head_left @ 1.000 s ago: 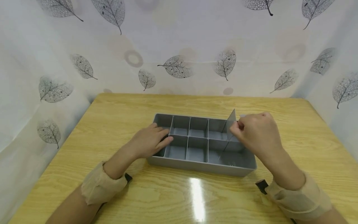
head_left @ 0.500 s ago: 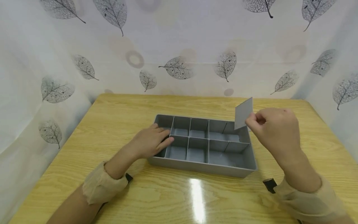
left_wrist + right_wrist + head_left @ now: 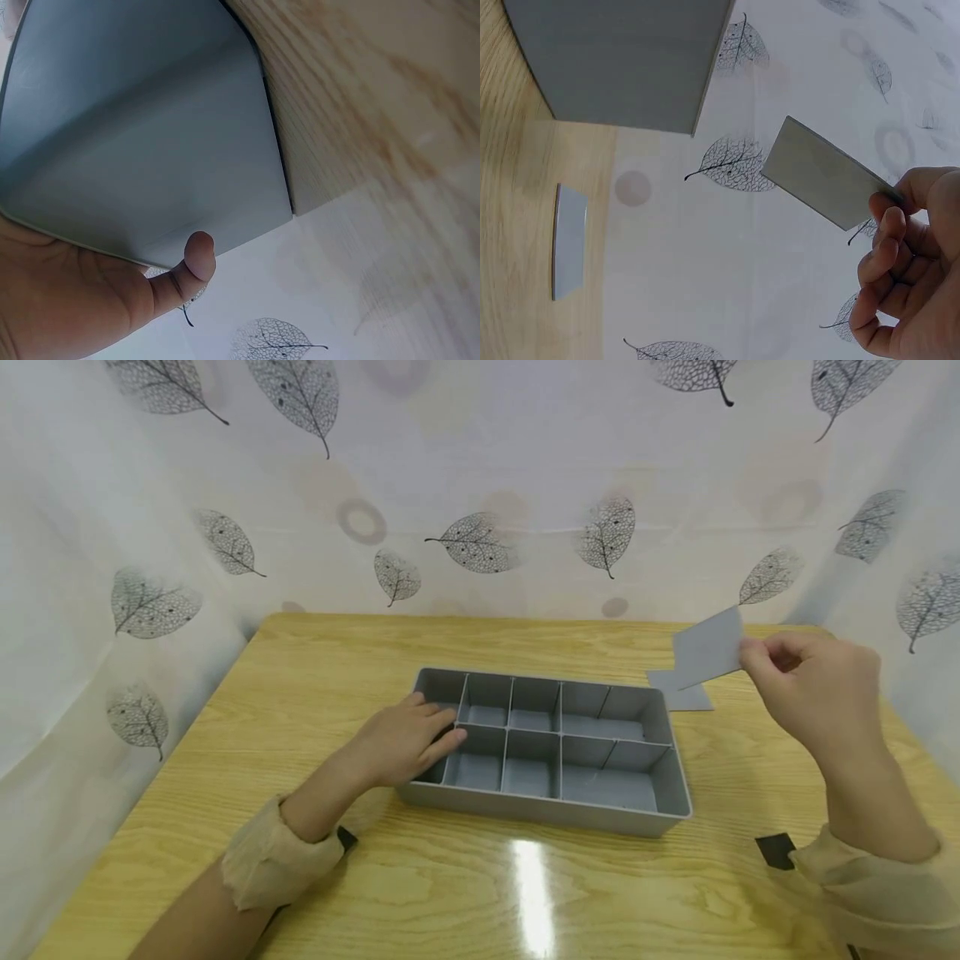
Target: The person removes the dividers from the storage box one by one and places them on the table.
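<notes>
A grey organizer box with several compartments lies lengthwise on the table. My left hand rests over its left end, fingers lying over the compartments there; the left wrist view shows the thumb at the rim. Off the box's far right corner, my right hand pinches a flat grey divider by one edge between thumb and fingers, the divider tilted in the air. Under it, a second grey divider lies flat on the table beside the box, partly hidden in the head view.
Upright partitions stand in the left and middle of the box, while the right compartments are wider. The wooden table meets a white leaf-patterned curtain at the back and sides.
My right hand has lifted the divider out of the box's right end and carried it right, past the corner. This uncovers the divider on the table. My left hand stays put.
</notes>
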Demonstrator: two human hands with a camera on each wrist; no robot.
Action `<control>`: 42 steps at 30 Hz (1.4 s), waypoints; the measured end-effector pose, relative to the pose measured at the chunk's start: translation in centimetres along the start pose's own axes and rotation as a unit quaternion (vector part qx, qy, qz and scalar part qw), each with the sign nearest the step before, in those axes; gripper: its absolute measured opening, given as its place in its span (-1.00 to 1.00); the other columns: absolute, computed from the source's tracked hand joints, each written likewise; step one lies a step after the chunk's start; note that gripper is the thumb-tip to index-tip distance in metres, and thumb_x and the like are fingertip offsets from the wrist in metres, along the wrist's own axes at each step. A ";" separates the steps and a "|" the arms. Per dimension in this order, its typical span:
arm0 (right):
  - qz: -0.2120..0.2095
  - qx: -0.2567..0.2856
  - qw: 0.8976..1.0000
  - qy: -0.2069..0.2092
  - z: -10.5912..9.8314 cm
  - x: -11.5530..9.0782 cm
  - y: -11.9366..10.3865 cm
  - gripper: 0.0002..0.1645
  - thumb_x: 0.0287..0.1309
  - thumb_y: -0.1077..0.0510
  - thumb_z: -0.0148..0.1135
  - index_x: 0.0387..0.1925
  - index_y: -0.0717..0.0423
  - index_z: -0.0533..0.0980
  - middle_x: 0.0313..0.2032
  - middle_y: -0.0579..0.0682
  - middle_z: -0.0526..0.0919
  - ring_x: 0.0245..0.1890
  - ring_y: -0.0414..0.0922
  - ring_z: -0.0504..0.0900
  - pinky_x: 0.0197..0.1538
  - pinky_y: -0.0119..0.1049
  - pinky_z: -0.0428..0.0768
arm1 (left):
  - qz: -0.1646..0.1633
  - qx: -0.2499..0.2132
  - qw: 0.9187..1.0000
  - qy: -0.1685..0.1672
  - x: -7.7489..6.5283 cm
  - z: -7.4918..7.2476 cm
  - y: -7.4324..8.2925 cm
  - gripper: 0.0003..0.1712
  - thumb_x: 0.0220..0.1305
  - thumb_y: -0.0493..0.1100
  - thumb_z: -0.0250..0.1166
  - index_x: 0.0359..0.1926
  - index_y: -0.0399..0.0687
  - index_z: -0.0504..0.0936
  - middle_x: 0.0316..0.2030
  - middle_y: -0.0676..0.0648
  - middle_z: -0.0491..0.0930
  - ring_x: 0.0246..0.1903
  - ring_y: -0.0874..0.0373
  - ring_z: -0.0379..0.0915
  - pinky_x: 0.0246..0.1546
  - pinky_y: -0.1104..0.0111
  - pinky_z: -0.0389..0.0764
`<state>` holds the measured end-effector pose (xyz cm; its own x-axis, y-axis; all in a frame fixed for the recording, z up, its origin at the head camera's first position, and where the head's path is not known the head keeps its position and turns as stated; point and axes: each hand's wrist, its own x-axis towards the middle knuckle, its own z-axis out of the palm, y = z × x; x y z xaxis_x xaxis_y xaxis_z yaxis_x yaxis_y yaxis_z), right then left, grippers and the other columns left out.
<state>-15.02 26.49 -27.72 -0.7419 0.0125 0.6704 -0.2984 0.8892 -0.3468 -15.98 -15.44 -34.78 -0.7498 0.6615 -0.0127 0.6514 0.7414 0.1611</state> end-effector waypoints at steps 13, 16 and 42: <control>0.142 -0.103 0.948 -0.266 0.1 0.4 7.3 -0.37 0.32 -0.15 -0.26 -0.21 0.33 0.49 -0.59 0.10 0.48 -0.54 0.05 0.36 -0.47 -0.07 0.33 | -0.004 0.002 1.000 -0.007 0.0 -0.2 0.2 -0.33 0.42 0.20 -0.32 0.17 -0.19 0.40 0.09 -0.18 0.47 0.13 -0.04 0.29 0.28 0.08 0.06; 0.154 -0.093 0.936 -0.303 0.7 0.0 9.3 -0.36 0.33 -0.17 -0.28 -0.30 0.29 0.51 -0.70 0.00 0.38 -0.64 -0.04 0.27 -0.59 -0.17 0.25 | -0.005 0.001 1.000 -0.006 0.0 -0.2 0.2 -0.33 0.42 0.20 -0.31 0.17 -0.18 0.41 0.09 -0.18 0.48 0.13 -0.04 0.30 0.28 0.09 0.07; 0.143 -0.075 0.923 -0.348 2.7 -1.3 12.9 -0.43 0.32 -0.12 -0.18 -0.53 0.20 0.52 -0.65 -0.07 0.44 -0.59 -0.06 0.31 -0.50 -0.16 0.30 | 0.006 -0.006 1.000 0.008 -0.1 0.0 0.1 -0.35 0.43 0.18 -0.30 0.13 -0.20 0.43 0.04 -0.17 0.52 0.08 -0.02 0.35 0.26 0.08 0.11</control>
<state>-19.53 36.73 -34.83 -0.9993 0.0056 -0.0372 0.0170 0.9492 -0.3141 -15.83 -15.42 -34.72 -0.7434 0.6688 0.0053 0.6595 0.7317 0.1724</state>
